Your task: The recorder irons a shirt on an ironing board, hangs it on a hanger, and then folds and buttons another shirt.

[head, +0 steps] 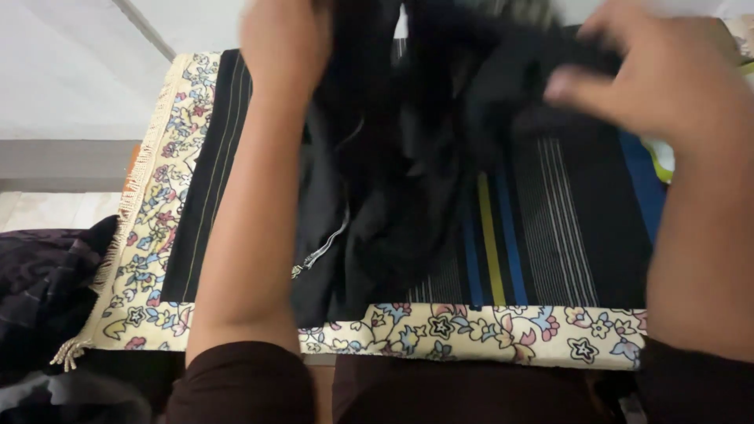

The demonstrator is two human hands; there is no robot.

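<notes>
Sleeves: dark brown, nearest the lens at the bottom edge, forearms reaching up and away
Left hand (284, 39): closed around the top of the black garment (377, 196), fingers buried in the cloth
Right hand (660, 74): half curled, blurred, fingertips pinching a fold of the same garment at its upper right
Garment position: bunched between both hands, draped down over the striped cloth (550, 228), pale zip (322, 255) along its left edge
Handling: probably soft, light, limp; likely to sag and slide, so best gripped at seams or shoulders, clear of the zip
Underneath: floral mat (471, 330) with a fringed left border
Far left: dark crumpled fabric (47, 283) on the floor
</notes>
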